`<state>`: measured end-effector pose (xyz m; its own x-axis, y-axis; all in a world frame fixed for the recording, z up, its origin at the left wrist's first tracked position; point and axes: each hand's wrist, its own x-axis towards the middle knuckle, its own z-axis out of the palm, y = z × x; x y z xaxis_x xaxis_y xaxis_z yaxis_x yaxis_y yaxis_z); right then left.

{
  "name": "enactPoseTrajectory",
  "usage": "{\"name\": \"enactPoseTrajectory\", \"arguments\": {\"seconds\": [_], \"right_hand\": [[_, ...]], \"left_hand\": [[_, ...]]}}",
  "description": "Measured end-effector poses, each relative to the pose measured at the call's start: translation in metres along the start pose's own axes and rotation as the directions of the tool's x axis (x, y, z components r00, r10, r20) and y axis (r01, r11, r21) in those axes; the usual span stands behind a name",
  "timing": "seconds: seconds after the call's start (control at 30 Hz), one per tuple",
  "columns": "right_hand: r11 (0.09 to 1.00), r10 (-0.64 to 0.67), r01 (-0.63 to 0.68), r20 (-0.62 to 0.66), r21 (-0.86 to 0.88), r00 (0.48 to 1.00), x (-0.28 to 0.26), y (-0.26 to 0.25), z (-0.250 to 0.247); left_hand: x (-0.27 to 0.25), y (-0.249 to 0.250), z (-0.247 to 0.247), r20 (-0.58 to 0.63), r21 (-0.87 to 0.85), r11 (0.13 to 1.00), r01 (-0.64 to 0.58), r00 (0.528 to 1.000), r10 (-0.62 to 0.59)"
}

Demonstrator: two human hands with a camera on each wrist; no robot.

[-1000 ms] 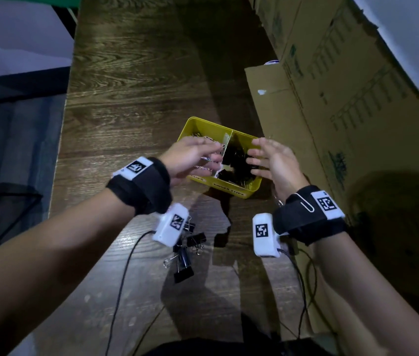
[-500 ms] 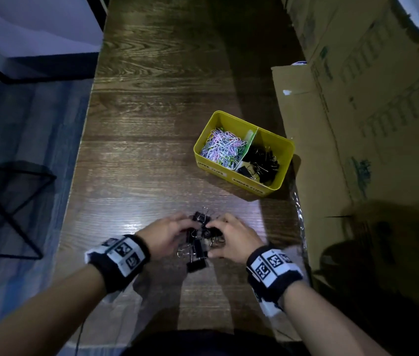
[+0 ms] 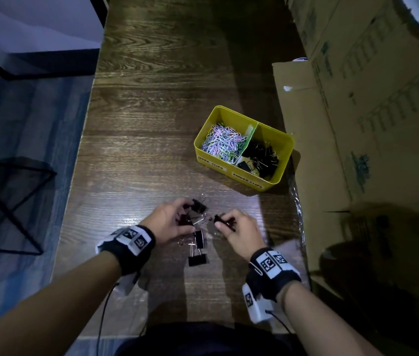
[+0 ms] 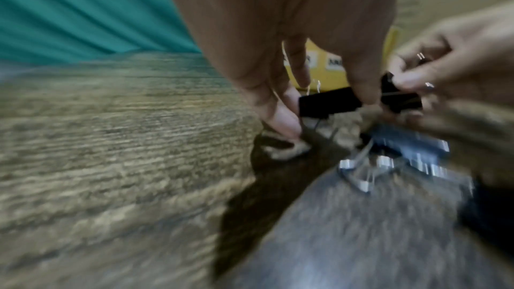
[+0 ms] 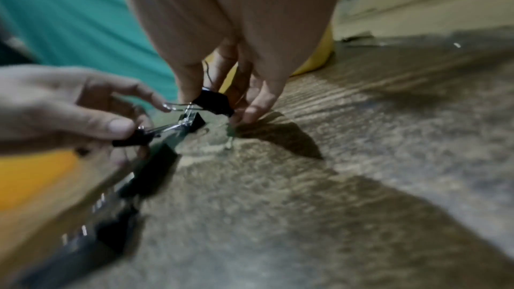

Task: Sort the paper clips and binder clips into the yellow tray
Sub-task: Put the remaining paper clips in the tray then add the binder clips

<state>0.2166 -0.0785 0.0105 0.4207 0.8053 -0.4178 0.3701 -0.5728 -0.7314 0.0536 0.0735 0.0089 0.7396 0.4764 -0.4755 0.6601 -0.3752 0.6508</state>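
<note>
Near the dark wooden tabletop edge, left hand and right hand each pinch a black metal binder clip from the pile; the yellow plastic tray sits far right.

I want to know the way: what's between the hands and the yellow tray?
Only bare wooden table, in the head view, between hands and yellow tray.

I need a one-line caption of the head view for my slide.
Both hands, left hand and right hand, pick up black binder clips near the half-filled yellow tray.
</note>
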Motion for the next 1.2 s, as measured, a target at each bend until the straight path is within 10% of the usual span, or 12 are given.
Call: {"name": "enactPoseTrajectory", "arguments": {"seconds": [0.2, 0.33, 0.43, 0.53, 0.63, 0.77, 0.93, 1.2], "right_hand": [[0.82, 0.156, -0.155, 0.044, 0.551, 0.987, 0.002, 0.001, -0.009], [0.517, 0.162, -0.215, 0.151, 0.829, 0.975, 0.004, -0.011, -0.026], [0.504, 0.148, -0.174, 0.114, 0.846, 0.982, 0.008, -0.019, -0.037], [0.731, 0.091, -0.093, 0.039, 0.676, 0.995, 0.02, -0.026, -0.038], [0.982, -0.006, 0.014, -0.042, 0.188, 0.999, 0.035, -0.04, -0.036], [0.95, -0.179, 0.196, 0.088, -0.242, 0.98, 0.055, -0.062, -0.02], [0.719, -0.135, 0.304, 0.303, -0.626, 0.943, 0.072, -0.056, 0.002], [0.84, -0.041, 0.127, 0.172, -0.528, 0.984, 0.065, -0.035, 0.001]], "left_hand": [[-0.009, 0.02, -0.032, 0.141, -0.671, 0.737, 0.082, 0.99, 0.018], [-0.022, 0.02, -0.041, 0.109, -0.96, 0.262, 0.102, 0.994, 0.013], [-0.03, 0.019, -0.036, 0.127, -0.983, 0.136, 0.125, 0.992, 0.009], [-0.032, 0.026, -0.02, 0.058, -0.84, 0.53, 0.12, 0.989, -0.133], [-0.024, 0.032, 0.0, -0.026, -0.232, 0.972, 0.042, 0.998, -0.049], [-0.017, 0.045, 0.02, 0.074, 0.502, 0.862, -0.075, 0.996, 0.044], [-0.002, 0.045, 0.029, 0.098, 0.573, 0.816, -0.078, 0.995, 0.026], [0.003, 0.021, 0.026, -0.104, 0.542, 0.84, 0.008, 0.993, 0.057]]}}
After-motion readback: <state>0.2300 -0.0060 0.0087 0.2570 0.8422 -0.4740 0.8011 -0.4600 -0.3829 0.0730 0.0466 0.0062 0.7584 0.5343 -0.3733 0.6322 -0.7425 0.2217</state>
